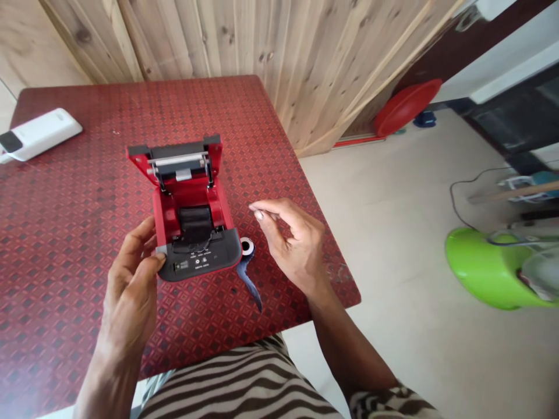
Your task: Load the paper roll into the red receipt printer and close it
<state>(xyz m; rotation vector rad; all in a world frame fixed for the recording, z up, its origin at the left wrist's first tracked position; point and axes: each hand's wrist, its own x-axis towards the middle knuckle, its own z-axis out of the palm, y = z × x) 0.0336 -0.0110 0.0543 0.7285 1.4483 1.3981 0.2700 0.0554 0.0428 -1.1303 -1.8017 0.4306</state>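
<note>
At the center-left of the frame, the person's left hand (131, 288) grips the left edge of a red-and-black device (201, 259), thumb on its front panel, its lid (177, 166) raised. The right hand (297, 244), near mid-frame, holds thumb and forefinger close together, apart from the device; whether they pinch anything cannot be told. Between them, a small roll (248, 247) trails a dark strip (251, 288) across the red patterned table (87, 203). A white gadget (48, 134) lies upper left.

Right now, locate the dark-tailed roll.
Near the head view's centre, the roll lies on the table just right of the red device, near the right hand.
</note>
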